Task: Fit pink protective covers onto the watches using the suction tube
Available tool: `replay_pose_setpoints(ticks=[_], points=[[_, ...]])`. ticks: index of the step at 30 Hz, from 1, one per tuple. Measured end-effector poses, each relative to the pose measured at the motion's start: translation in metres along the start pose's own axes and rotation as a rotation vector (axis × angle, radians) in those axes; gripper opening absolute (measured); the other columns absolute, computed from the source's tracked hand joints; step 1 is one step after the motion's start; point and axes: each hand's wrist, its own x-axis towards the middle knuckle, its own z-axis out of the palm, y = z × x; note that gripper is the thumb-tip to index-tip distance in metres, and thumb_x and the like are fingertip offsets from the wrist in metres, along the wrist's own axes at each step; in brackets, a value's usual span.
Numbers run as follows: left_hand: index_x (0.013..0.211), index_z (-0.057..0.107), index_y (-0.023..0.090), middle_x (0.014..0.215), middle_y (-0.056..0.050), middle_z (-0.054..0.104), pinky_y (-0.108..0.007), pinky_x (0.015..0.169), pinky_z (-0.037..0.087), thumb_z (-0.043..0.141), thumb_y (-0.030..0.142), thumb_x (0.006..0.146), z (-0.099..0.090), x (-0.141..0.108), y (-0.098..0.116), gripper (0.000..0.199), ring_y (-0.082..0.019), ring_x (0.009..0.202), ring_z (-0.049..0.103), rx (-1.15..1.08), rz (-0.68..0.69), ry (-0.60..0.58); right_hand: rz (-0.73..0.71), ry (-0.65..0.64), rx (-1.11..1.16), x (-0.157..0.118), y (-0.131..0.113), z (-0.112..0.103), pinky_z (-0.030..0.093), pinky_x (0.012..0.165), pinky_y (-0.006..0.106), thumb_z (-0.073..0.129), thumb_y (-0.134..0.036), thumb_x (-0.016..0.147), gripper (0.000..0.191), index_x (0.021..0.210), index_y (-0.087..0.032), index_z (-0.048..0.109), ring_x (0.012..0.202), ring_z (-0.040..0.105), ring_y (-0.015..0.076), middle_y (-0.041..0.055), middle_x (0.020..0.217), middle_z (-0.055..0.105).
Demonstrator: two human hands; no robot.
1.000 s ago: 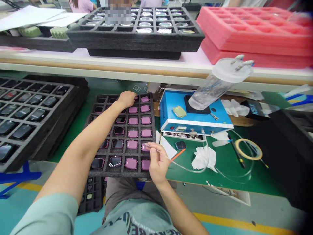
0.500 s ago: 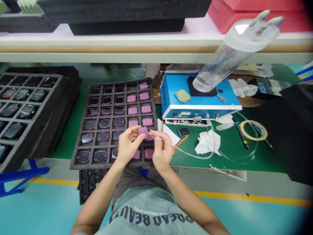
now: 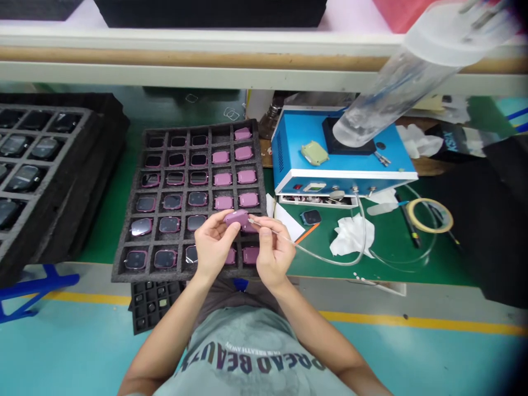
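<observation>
Between thumb and fingers, my left hand (image 3: 214,245) grips a purple watch case (image 3: 236,217) above the foam tray. My right hand (image 3: 273,247) pinches the end of a thin clear tube (image 3: 307,254), its tip close to the case's right side; whether they touch I cannot tell. The tube runs to the front of a blue machine (image 3: 342,184). Below both hands lies a dark foam tray (image 3: 132,231) with purple-framed watch pieces in its left columns and plain purple cases in its right ones. My hands hide part of its lower right.
Stacked foam trays (image 3: 70,159) stand at the left. A clear cylinder (image 3: 388,93) leans on the machine beside a pale green case (image 3: 314,153). To the right lie a small watch (image 3: 311,217), crumpled tissue (image 3: 351,236) and a tape roll (image 3: 449,220). A shelf (image 3: 173,71) crosses above.
The view has shifted, so the shelf sits higher in it. My left hand has tilted the purple case and moved slightly away from the tube tip. My right hand keeps its pinch.
</observation>
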Motion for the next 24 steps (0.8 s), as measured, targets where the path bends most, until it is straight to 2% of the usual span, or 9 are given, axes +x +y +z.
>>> replay_pose_setpoints(ticks=[18,24], points=[[0.109,0.079,0.015,0.104,-0.011,0.083,-0.035,0.091,0.067,0.088,0.034,0.076,0.0036,-0.0034,0.0043,0.039,-0.025,0.094,0.081,0.043,0.025,0.037,0.012,0.000,0.004,0.0007,-0.0007,-0.0020,0.067,0.096,0.047,0.056,-0.028,0.105,0.015,0.109,-0.024,0.070,0.108,0.076,0.0232,0.0081,0.112,0.076],[0.110,0.078,0.015,0.103,-0.011,0.083,-0.036,0.090,0.067,0.088,0.038,0.076,0.0035,-0.0037,0.0046,0.041,-0.026,0.093,0.081,0.068,0.025,0.032,0.015,-0.002,-0.010,0.0005,0.0004,-0.0021,0.066,0.097,0.048,0.056,-0.029,0.105,0.016,0.110,-0.024,0.070,0.109,0.076,0.0240,0.0085,0.112,0.076]])
